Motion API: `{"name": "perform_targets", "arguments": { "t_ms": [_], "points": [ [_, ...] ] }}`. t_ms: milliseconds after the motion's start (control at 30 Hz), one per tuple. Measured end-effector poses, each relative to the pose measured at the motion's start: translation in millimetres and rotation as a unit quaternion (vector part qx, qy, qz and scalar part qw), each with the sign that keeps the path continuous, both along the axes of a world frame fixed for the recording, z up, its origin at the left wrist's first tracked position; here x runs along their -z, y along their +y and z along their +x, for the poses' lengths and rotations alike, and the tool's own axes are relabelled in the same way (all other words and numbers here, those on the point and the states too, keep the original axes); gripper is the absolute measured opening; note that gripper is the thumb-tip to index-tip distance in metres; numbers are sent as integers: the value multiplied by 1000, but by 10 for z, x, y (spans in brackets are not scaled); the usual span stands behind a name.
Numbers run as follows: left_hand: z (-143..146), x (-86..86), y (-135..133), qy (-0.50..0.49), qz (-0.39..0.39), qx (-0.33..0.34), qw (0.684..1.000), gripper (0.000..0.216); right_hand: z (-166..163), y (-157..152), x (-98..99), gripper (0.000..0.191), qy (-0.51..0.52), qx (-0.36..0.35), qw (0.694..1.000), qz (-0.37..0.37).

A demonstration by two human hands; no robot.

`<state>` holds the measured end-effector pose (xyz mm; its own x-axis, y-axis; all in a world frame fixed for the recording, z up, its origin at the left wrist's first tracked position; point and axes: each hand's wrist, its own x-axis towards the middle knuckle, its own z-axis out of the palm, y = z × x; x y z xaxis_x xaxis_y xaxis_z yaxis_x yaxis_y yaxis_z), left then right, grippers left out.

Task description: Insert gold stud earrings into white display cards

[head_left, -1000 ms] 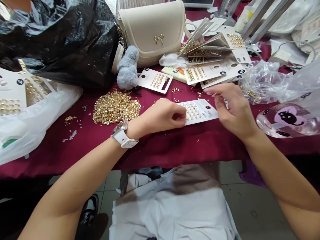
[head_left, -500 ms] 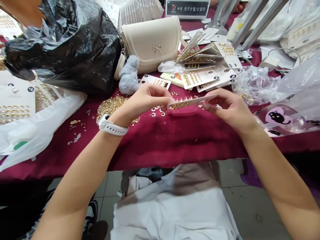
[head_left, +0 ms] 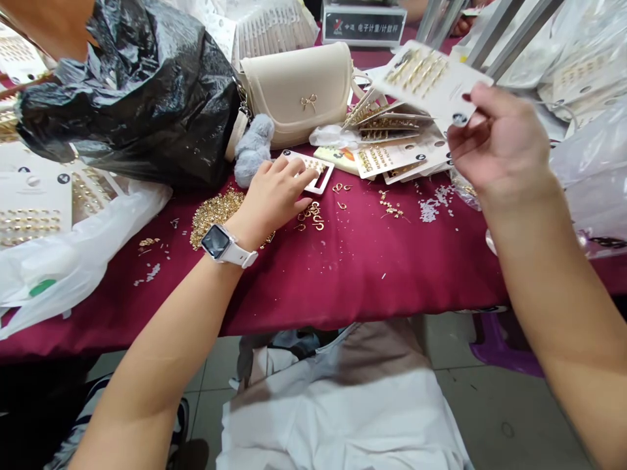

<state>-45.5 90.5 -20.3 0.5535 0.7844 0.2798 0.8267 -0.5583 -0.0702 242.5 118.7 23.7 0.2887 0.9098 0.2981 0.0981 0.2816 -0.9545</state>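
Now we are seeing the right hand (head_left: 502,134) pinching a white rectangular card of gold earrings (head_left: 431,78), raising it alone above a fanned pile of similar cards (head_left: 386,121). The open left hand (head_left: 274,199) is resting its fingers on a small white card (head_left: 321,171), near a heap of loose gold studs (head_left: 215,215) on the maroon tablecloth (head_left: 362,274).

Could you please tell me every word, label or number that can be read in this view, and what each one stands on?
"中通 电子计量/计数秤": on the black sign.
Print on the raised card in the right hand: too small and blurred to read.
Print on the cards on the table: too small to read.
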Motion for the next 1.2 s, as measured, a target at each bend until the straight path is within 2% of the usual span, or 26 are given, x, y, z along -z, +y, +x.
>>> {"name": "perform_targets", "arguments": {
  "t_ms": [67, 100, 167, 267, 367, 433, 533, 600, 700, 767, 833, 967, 1067, 1133, 1200],
  "points": [
    [-12, 10, 13, 18, 11, 5, 1000, 35, -52, 78, -52, 24, 121, 34, 992, -14],
    [-17, 12, 19, 24, 15, 8, 1000, 33, -101, 87, -66, 24, 162, 26, 986, -16],
    [-26, 9, 30, 32, 15, 11, 999, 31, -213, 61, -66, 26, 202, 11, 978, -54],
    [-28, 2, 39, 24, 12, -1, 1000, 37, -331, -31, -10, 30, 208, 17, 970, -124],
    [-15, 2, 43, -8, 12, -29, 999, 46, -359, -126, 65, 29, 177, 14, 973, -148],
    [-6, 7, 47, -28, 0, -50, 998, 46, -367, -188, 117, 27, 124, -15, 984, -129],
    [-1, 27, 61, -64, -3, -81, 995, 37, -423, -292, 224, 18, -54, -111, 989, -75],
    [2, 46, 71, -101, 5, -93, 990, 34, -493, -365, 322, 13, -248, -168, 954, -20],
    [22, 71, 73, -177, -17, -88, 980, 33, -605, -445, 489, 22, -490, -172, 850, 87],
    [51, 75, 61, -238, -41, -79, 967, 34, -656, -460, 586, 27, -580, -171, 787, 123],
    [88, 66, 44, -312, -64, -77, 945, 35, -682, -451, 652, 28, -628, -175, 745, 140],
    [129, 60, 48, -461, -93, -105, 876, 27, -706, -438, 683, 29, -676, -162, 697, 175],
    [110, 74, 77, -531, -94, -123, 833, 29, -726, -469, 658, 31, -702, -140, 674, 184],
    [91, 61, 76, -555, -89, -127, 817, 28, -722, -485, 643, 31, -708, -135, 669, 182],
    [83, 18, 46, -566, -76, -124, 812, 24, -690, -477, 633, 28, -692, -132, 690, 168]
  ]
}}
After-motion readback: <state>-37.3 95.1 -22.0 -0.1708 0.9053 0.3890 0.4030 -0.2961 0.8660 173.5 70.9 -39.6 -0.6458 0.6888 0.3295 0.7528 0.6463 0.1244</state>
